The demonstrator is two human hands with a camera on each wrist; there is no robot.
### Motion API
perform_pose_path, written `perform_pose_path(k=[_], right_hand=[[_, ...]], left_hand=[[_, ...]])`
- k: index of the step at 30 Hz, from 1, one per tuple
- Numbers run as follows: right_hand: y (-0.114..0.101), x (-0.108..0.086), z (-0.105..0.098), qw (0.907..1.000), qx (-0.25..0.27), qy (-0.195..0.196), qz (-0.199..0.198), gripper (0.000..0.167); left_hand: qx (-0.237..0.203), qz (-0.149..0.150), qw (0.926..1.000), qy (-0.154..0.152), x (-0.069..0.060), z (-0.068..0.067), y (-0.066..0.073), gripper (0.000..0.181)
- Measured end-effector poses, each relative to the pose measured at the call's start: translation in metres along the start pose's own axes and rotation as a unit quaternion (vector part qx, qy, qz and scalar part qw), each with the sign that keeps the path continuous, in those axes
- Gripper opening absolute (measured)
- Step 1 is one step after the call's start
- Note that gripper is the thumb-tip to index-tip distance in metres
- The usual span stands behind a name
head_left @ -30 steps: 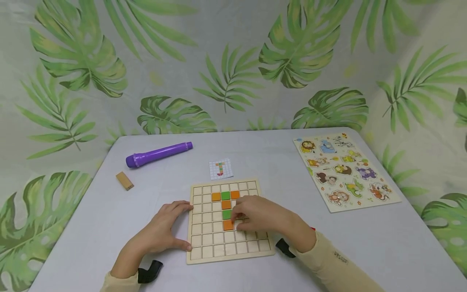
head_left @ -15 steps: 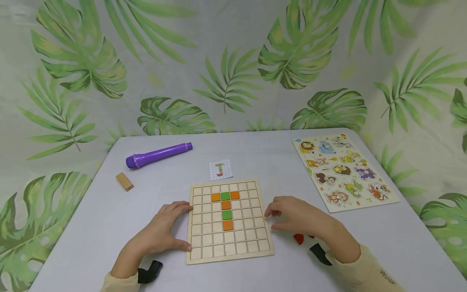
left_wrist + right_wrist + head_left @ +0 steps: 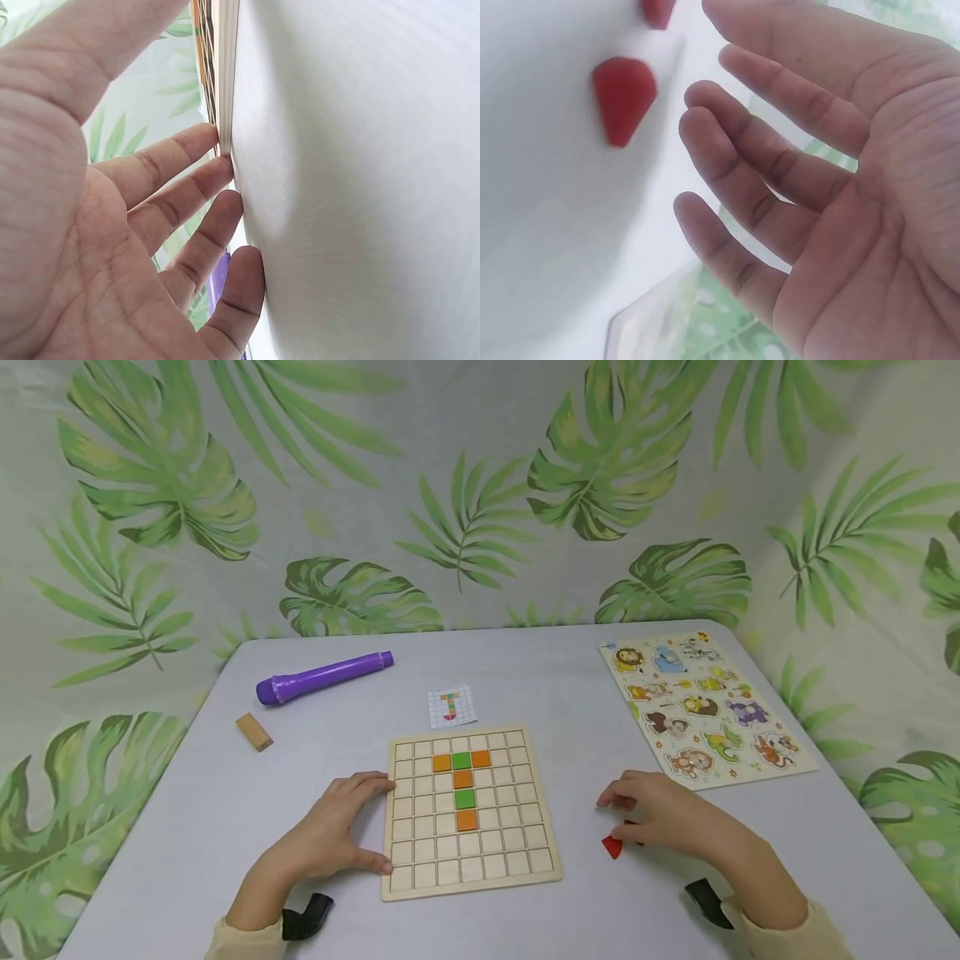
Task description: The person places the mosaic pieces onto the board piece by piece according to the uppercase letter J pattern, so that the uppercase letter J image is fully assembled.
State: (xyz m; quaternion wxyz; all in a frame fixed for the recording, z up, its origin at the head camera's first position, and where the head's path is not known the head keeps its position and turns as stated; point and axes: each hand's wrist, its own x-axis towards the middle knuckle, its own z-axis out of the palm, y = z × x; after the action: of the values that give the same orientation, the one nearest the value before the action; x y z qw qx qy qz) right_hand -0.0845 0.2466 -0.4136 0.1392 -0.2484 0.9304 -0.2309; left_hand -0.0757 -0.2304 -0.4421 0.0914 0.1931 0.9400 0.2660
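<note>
A wooden grid board (image 3: 495, 865) lies in the middle of the table. Orange and green square tiles, among them a green tile (image 3: 465, 798), sit in its cells in a T-like shape. At the board's left edge rests my left hand (image 3: 330, 828), thumb and fingertips touching the rim; the left wrist view shows its fingers (image 3: 214, 225) extended along the edge. My right hand (image 3: 675, 817) hovers right of the board with nothing in it, its fingers loosely bent. Just below it lie red pieces; one red wedge-shaped piece (image 3: 624, 99) shows whole, another (image 3: 658, 11) is partly cut off.
Behind the board lies a small pattern card (image 3: 452, 707) with a J-like figure. A purple toy microphone (image 3: 326, 678) and a small wooden block (image 3: 255, 732) are at the back left. An animal puzzle board (image 3: 705, 706) lies at the right.
My right hand has left the orange tile on the board and moved right to above the red pieces, which have come into view. The left hand stays at the board's edge.
</note>
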Motion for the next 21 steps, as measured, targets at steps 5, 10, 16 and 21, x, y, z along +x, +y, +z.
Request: perform_pose_path(k=[5,10,16,21], right_hand=[[0.009,-0.009,0.002,0.9997,-0.01,0.012,0.017,0.03],[0.014,-0.014,0.003,0.9988,-0.003,0.011,0.047,0.028],[0.019,-0.017,0.005,0.9993,0.009,0.004,0.036,0.023],[0.022,-0.017,0.007,0.9996,0.011,0.007,0.023,0.02]], left_hand=[[0.001,0.002,1.0,-0.001,0.0,0.0,0.0,0.108],[0.005,0.001,1.0,0.0,0.001,0.0,0.0,0.108],[0.001,0.0,1.0,-0.003,0.0,0.0,0.0,0.108],[0.001,-0.001,1.0,-0.002,0.0,0.001,0.0,0.109]])
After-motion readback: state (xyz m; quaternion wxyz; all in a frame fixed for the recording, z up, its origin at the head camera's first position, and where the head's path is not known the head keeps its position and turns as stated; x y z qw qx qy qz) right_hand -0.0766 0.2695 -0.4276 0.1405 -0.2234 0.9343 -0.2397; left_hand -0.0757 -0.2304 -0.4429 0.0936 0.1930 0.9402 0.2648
